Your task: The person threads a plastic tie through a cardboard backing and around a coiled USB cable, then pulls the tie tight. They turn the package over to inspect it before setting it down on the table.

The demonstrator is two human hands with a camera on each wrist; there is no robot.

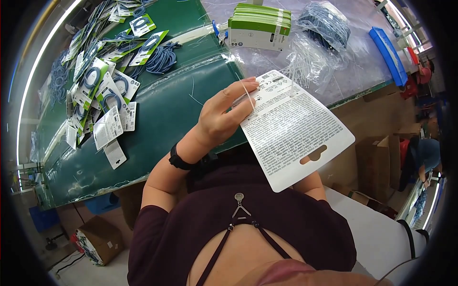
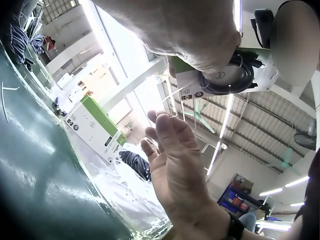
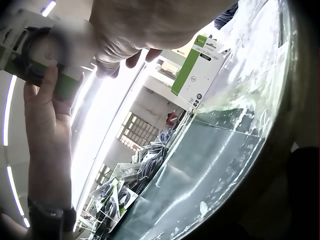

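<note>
My left hand (image 1: 222, 114) grips a white and green retail card (image 1: 300, 128) by its edge. The card's printed back faces up in the head view, with its hanging slot towards my body. A coiled dark cable (image 2: 227, 77) sits on the card's other face. Thin white plastic ties (image 1: 246, 93) pass through the card near my left fingers. Behind the card in the head view, my right hand is hidden. In the left wrist view the right hand (image 2: 175, 172) is below the card, its thumb and fingertips pinching a thin white tie.
A heap of carded cables (image 1: 102, 90) covers the left of the green table (image 1: 167, 105). An upright stack of cards (image 1: 260, 26) stands at the back beside bagged cables (image 1: 324, 24) and loose white ties (image 1: 305, 59). A blue tray (image 1: 389, 55) lies at the right.
</note>
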